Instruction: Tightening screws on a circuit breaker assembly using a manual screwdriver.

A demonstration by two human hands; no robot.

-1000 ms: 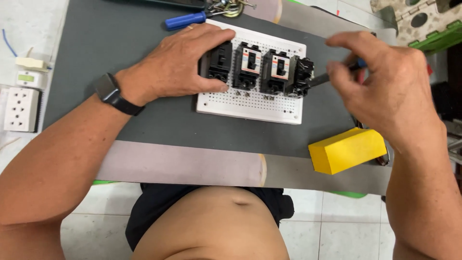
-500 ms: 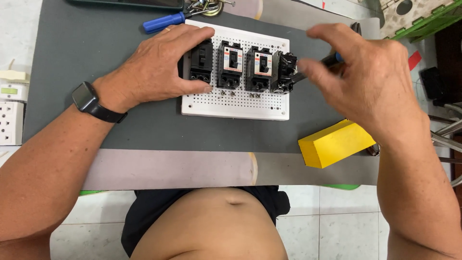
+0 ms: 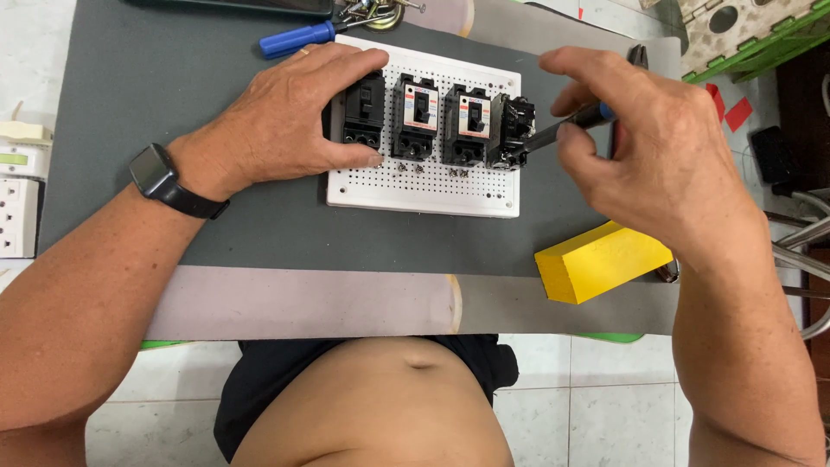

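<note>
A white perforated board (image 3: 424, 186) lies on a dark grey mat (image 3: 173, 95). Several black circuit breakers (image 3: 417, 117) stand on it in a row. My left hand (image 3: 285, 112) rests on the board's left end, fingers over the leftmost breaker (image 3: 363, 112). My right hand (image 3: 653, 147) grips a screwdriver (image 3: 558, 130) with a blue and black handle. Its shaft points left and its tip touches the rightmost breaker (image 3: 514, 125), which sits tilted. A black watch (image 3: 160, 177) is on my left wrist.
A yellow box (image 3: 601, 259) sits on the mat's near right. A blue-handled screwdriver (image 3: 298, 39) and a heap of metal parts (image 3: 372, 10) lie behind the board. White power sockets (image 3: 17, 199) stand at the left; a green crate (image 3: 761, 30) far right.
The view has shifted, so the board sits a little lower and more central. My right hand turned slightly on the screwdriver; the tip stays at the rightmost breaker. My left hand holds still.
</note>
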